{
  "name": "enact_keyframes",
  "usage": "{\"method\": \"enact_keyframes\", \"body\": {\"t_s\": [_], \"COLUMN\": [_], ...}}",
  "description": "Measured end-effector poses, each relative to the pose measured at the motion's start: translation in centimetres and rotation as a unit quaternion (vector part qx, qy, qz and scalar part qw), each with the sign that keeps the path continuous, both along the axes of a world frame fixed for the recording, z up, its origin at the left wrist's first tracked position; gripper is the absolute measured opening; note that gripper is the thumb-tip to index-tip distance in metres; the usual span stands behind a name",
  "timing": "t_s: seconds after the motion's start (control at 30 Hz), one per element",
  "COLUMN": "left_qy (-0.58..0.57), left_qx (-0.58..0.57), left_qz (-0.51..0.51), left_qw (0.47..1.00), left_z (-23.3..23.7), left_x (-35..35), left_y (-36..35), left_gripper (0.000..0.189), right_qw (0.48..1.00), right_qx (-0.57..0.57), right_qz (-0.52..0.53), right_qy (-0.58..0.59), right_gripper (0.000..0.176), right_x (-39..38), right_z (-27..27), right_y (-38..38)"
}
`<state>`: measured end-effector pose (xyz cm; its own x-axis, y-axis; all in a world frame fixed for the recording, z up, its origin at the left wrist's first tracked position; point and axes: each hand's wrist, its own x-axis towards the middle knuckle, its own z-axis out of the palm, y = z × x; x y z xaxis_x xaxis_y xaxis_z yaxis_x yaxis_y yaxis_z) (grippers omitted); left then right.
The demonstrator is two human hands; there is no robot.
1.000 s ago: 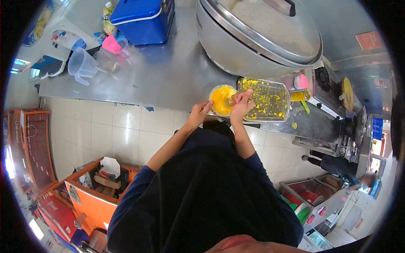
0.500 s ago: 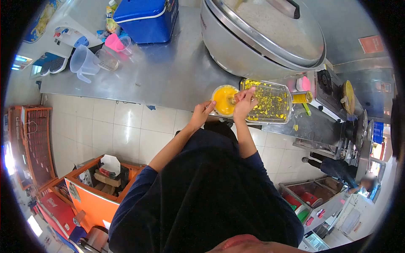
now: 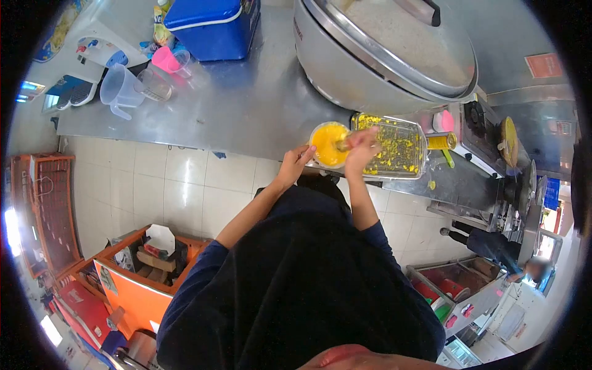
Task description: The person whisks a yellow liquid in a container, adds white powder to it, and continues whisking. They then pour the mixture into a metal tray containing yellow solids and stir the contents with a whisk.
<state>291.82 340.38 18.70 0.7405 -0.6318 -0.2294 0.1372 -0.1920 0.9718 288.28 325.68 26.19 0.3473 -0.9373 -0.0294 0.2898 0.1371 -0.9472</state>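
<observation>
A white-rimmed bowl (image 3: 315, 132) stands near the counter's front edge with yellow-orange liquid (image 3: 327, 143) in it, like beaten egg. My left hand (image 3: 295, 165) grips the bowl's left rim between thumb and fingers. My right hand (image 3: 362, 152), smeared by motion, is closed around a stirring utensil (image 3: 341, 145) whose end dips into the liquid at the bowl's right side. Blur hides the utensil's exact kind. Just right of the bowl lies a rectangular tray with a wire rack (image 3: 394, 148), scattered with yellow bits; my right hand overlaps its left part.
A large lidded metal pot (image 3: 364, 68) stands behind the bowl. At the counter's left are a blue cooler box (image 3: 213, 31), a clear jug (image 3: 120, 89) and a pink cup (image 3: 165, 60). A yellow can (image 3: 439, 142) and a stove (image 3: 475, 132) stand right; a person (image 3: 493, 246) is farther off.
My right hand has shifted slightly right and blurred as it moves the utensil in the liquid. My left hand keeps its hold on the bowl.
</observation>
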Motion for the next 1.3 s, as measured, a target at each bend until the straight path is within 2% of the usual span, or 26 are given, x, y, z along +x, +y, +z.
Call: {"method": "enact_keyframes", "body": {"t_s": [0.03, 0.07, 0.13, 0.2, 0.23, 0.27, 0.33, 0.4, 0.47, 0.53, 0.6, 0.67, 0.7, 0.73, 0.8, 0.83, 0.87, 0.93, 0.97, 1.0, 1.07, 1.13, 1.2, 1.23, 1.27, 1.3], "left_qy": [-0.004, 0.002, 0.020, 0.012, 0.009, -0.015, -0.035, -0.016, -0.023, -0.040, -0.008, -0.008, -0.011, -0.016, 0.005, 0.006, 0.001, -0.005, 0.000, 0.000, -0.006, 0.001, -0.039, -0.041, -0.030, -0.014], "left_qx": [-0.003, 0.002, 0.013, 0.005, 0.006, -0.005, -0.018, 0.022, 0.007, -0.018, 0.048, 0.038, 0.025, 0.022, -0.004, -0.003, 0.014, 0.031, 0.017, -0.001, -0.004, 0.004, 0.018, 0.015, -0.018, -0.047], "left_qz": [-0.001, -0.002, 0.006, 0.004, 0.003, 0.013, 0.025, -0.002, 0.009, 0.017, 0.009, 0.007, 0.001, -0.003, 0.024, 0.024, 0.009, -0.002, 0.015, 0.031, 0.028, 0.031, 0.013, 0.011, 0.031, 0.051], "left_qw": [1.000, 1.000, 1.000, 1.000, 1.000, 1.000, 0.999, 1.000, 1.000, 0.999, 0.999, 0.999, 1.000, 1.000, 1.000, 1.000, 1.000, 1.000, 1.000, 1.000, 1.000, 1.000, 0.999, 0.999, 0.999, 0.998], "left_z": [-0.1, 0.3, 1.3, 2.9, 2.2, 1.9, 1.0, 2.6, 0.5, 0.3, 1.3, 2.2, 2.4, 2.2, 1.9, 1.6, 2.0, 1.7, 0.9, 0.6, 0.2, 0.2, 0.9, 0.9, 1.1, 1.1], "left_x": [0.3, 0.4, -0.2, 0.1, 0.1, 0.1, 0.3, 0.4, -0.2, 0.3, 0.3, 0.4, 0.3, 0.4, 0.1, 0.2, 0.1, 0.0, -0.4, -0.1, 0.2, 0.0, 0.2, 0.0, 0.0, -0.2], "left_y": [-0.3, -0.3, 0.2, 0.4, 0.5, 0.3, -0.1, 0.4, 0.4, -0.3, 0.2, 0.3, 0.3, 0.1, -0.1, -0.1, 0.1, 0.4, 0.2, -0.3, -0.6, 0.0, 0.1, 0.0, -0.3, -0.3], "left_gripper": [0.041, 0.041, 0.041, 0.041, 0.041, 0.041, 0.041, 0.041, 0.041, 0.042, 0.042, 0.043, 0.045, 0.045, 0.045, 0.045, 0.045, 0.045, 0.041, 0.038, 0.038, 0.039, 0.039, 0.039, 0.039, 0.040], "right_qw": [0.996, 0.996, 0.998, 0.994, 0.999, 0.998, 0.995, 0.996, 0.990, 0.996, 0.997, 0.993, 0.985, 0.984, 0.994, 0.996, 0.995, 0.992, 0.991, 0.990, 0.996, 0.998, 0.992, 0.994, 0.993, 0.999], "right_qx": [0.054, 0.051, 0.026, -0.001, 0.014, 0.026, 0.041, 0.002, -0.024, 0.048, 0.022, 0.014, -0.055, -0.057, 0.061, -0.019, -0.014, -0.019, -0.065, -0.068, 0.019, -0.004, 0.007, -0.053, -0.059, -0.029], "right_qz": [0.067, 0.069, -0.048, -0.088, -0.018, 0.052, 0.077, -0.080, -0.133, 0.055, 0.045, -0.103, -0.164, -0.169, 0.084, 0.031, 0.031, -0.106, -0.118, -0.122, 0.066, 0.022, -0.104, -0.099, -0.100, -0.022], "right_qy": [0.011, 0.010, -0.026, -0.067, -0.029, 0.006, 0.041, -0.048, -0.050, 0.047, 0.053, -0.057, 0.003, -0.002, 0.046, 0.086, 0.090, -0.058, 0.009, 0.003, 0.059, 0.062, -0.075, -0.007, -0.014, 0.037], "right_gripper": [0.054, 0.054, 0.054, 0.056, 0.055, 0.054, 0.054, 0.055, 0.055, 0.055, 0.055, 0.056, 0.056, 0.056, 0.056, 0.056, 0.056, 0.056, 0.055, 0.055, 0.055, 0.055, 0.055, 0.055, 0.055, 0.054], "right_x": [-0.7, -0.7, -1.0, -0.9, -0.6, 0.1, -0.2, -0.5, 0.0, 0.2, -0.3, -0.6, 0.1, -0.1, -0.2, -0.7, -0.9, -0.7, -0.1, -0.2, -0.6, -0.7, -0.6, -0.1, 0.1, -0.4], "right_z": [0.0, 2.1, 6.3, 3.5, 1.0, 1.3, 3.1, 5.3, 3.2, 0.5, 3.4, 5.4, 3.7, 2.4, 2.4, 2.8, 3.9, 5.0, 2.5, 2.0, 1.5, 3.9, 3.7, 1.3, 1.8, 2.3], "right_y": [-0.9, -1.7, -2.0, -1.1, -0.4, 0.3, -1.2, -1.5, -0.1, -0.7, -1.7, -1.8, -0.2, -0.5, -0.4, -1.4, -1.3, -1.2, 0.1, -0.2, -0.9, -1.1, -1.0, 0.0, -0.5, -0.9]}}
